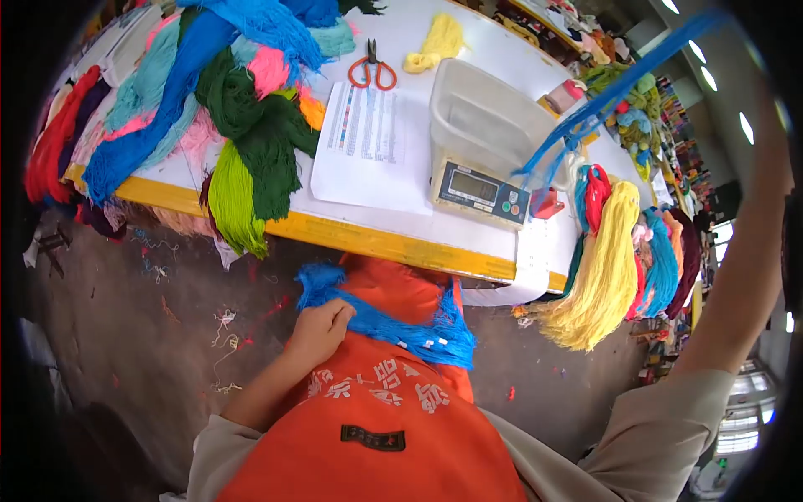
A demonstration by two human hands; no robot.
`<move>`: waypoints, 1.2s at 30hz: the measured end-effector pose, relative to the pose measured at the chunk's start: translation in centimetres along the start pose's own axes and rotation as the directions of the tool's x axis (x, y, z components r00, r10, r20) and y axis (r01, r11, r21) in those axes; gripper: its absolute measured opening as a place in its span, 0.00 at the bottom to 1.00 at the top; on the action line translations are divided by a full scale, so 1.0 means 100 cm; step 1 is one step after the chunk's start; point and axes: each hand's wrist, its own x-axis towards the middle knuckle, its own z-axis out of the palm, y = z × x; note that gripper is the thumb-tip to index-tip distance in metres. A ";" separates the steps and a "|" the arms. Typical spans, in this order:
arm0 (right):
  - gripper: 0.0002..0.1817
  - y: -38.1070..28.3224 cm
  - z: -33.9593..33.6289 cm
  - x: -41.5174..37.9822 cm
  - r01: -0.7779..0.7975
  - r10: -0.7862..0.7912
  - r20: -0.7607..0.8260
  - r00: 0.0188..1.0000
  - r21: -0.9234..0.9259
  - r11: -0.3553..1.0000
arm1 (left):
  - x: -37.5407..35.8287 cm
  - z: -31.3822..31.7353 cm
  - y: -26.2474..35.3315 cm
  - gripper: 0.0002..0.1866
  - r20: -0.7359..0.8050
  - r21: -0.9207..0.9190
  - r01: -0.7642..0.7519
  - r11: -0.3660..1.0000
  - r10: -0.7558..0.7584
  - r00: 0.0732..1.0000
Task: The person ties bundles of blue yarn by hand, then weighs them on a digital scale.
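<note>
My left hand [322, 331] is closed over my lap, gripping a hank of blue yarn [381, 328] draped across the orange apron [368, 418]. My right forearm [740, 276] reaches up along the right edge, and its hand is out of view. Beside that arm, a taut blue strand of yarn [619, 96] slants from the scale's corner to the upper right; what holds its far end is hidden. A digital scale [478, 191] with a clear plastic tub [493, 105] stands at the table's front.
The white table [401, 226] has a yellow front edge. Piled yarn in several colours [234, 109] hangs over its left; yellow yarn [598, 272] hangs at the right. Red-handled scissors [372, 69] lie above a printed sheet [368, 151]. Thread scraps [224, 339] litter the floor.
</note>
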 end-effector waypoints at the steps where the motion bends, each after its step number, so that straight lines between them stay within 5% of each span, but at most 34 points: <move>1: 0.14 0.017 0.008 -0.021 0.015 -0.047 -0.216 0.975 -0.145 0.989 | 0.000 -0.001 -0.001 0.09 0.003 0.006 -0.008 1.000 0.008 1.000; 2: 0.13 0.034 0.015 -0.043 -0.034 -0.091 -0.422 0.902 -0.280 0.959 | -0.001 -0.002 -0.003 0.09 -0.007 0.001 0.000 1.000 0.000 1.000; 4: 0.13 0.068 0.001 -0.059 0.081 -0.087 0.008 0.996 -0.451 0.889 | -0.002 -0.003 -0.008 0.09 -0.012 -0.005 0.012 1.000 -0.012 1.000; 6: 0.15 0.131 -0.050 -0.105 -0.019 0.104 0.057 0.993 -0.790 0.613 | -0.003 -0.003 -0.014 0.09 -0.044 0.020 0.003 1.000 -0.002 0.999; 7: 0.18 0.155 -0.049 -0.153 0.310 0.094 0.370 0.924 -0.872 0.379 | -0.005 -0.005 -0.013 0.09 -0.042 0.023 0.009 1.000 -0.008 0.999; 8: 0.18 0.171 -0.051 -0.186 0.150 0.365 0.312 0.877 -0.900 0.409 | -0.005 -0.008 -0.010 0.09 -0.032 0.005 0.025 1.000 -0.025 0.999; 9: 0.11 0.192 -0.043 -0.243 -0.031 0.358 0.121 0.926 -0.919 0.392 | -0.005 -0.012 -0.007 0.09 -0.025 -0.013 0.040 0.999 -0.040 0.999; 10: 0.09 0.189 -0.030 -0.279 0.009 0.471 0.174 0.865 -0.944 0.331 | -0.006 -0.015 -0.006 0.09 -0.031 -0.009 0.044 0.999 -0.044 0.999; 11: 0.06 0.197 -0.040 -0.313 0.324 0.375 0.401 0.836 -0.912 0.253 | -0.006 -0.017 -0.005 0.09 -0.042 -0.016 0.031 0.999 -0.032 0.999; 12: 0.09 0.194 -0.036 -0.343 0.424 0.273 0.499 0.822 -0.857 0.292 | -0.005 -0.019 -0.003 0.09 -0.051 -0.021 0.018 1.000 -0.019 0.998; 14: 0.19 0.182 -0.020 -0.390 0.162 0.278 0.333 0.901 -0.853 0.496 | -0.003 -0.023 0.006 0.08 -0.045 -0.020 0.030 0.999 -0.031 0.999; 16: 0.25 0.177 -0.012 -0.424 0.103 0.224 0.274 0.935 -0.816 0.568 | 0.007 -0.026 0.015 0.07 -0.056 -0.011 0.046 0.999 -0.046 0.997; 19: 0.14 0.198 -0.020 -0.465 -0.034 0.287 0.176 0.942 -0.797 0.602 | 0.032 -0.047 0.032 0.07 -0.169 0.119 -0.241 0.963 0.259 0.951; 22: 0.06 0.216 -0.011 -0.484 -0.266 0.468 0.105 0.877 -0.706 0.657 | 0.075 -0.090 0.055 0.08 -0.346 0.337 -0.292 0.895 0.406 0.846; 24: 0.04 0.221 -0.006 -0.483 -0.357 0.530 0.056 0.846 -0.680 0.641 | 0.111 -0.130 0.073 0.11 -0.422 0.558 -0.441 0.703 0.698 0.579; 26: 0.04 0.223 -0.009 -0.484 -0.435 0.572 -0.044 0.819 -0.699 0.569 | 0.146 -0.170 0.074 0.15 -0.546 0.541 -0.376 0.752 0.654 0.524; 28: 0.05 0.226 -0.008 -0.486 -0.391 0.504 -0.041 0.863 -0.686 0.614 | 0.178 -0.214 0.076 0.21 -0.487 0.779 -0.213 0.590 0.783 0.385; 31: 0.05 0.215 -0.003 -0.480 -0.373 0.506 -0.040 0.862 -0.726 0.578 | 0.228 -0.276 0.081 0.30 -0.507 0.845 -0.010 0.534 0.808 0.300; 35: 0.05 0.215 -0.004 -0.477 -0.400 0.534 -0.057 0.843 -0.731 0.553 | 0.276 -0.341 0.112 0.32 -0.533 0.845 0.100 0.526 0.808 0.250; 36: 0.05 0.216 -0.004 -0.476 -0.404 0.527 -0.069 0.847 -0.727 0.555 | 0.285 -0.350 0.122 0.33 -0.484 0.875 0.178 0.450 0.811 0.329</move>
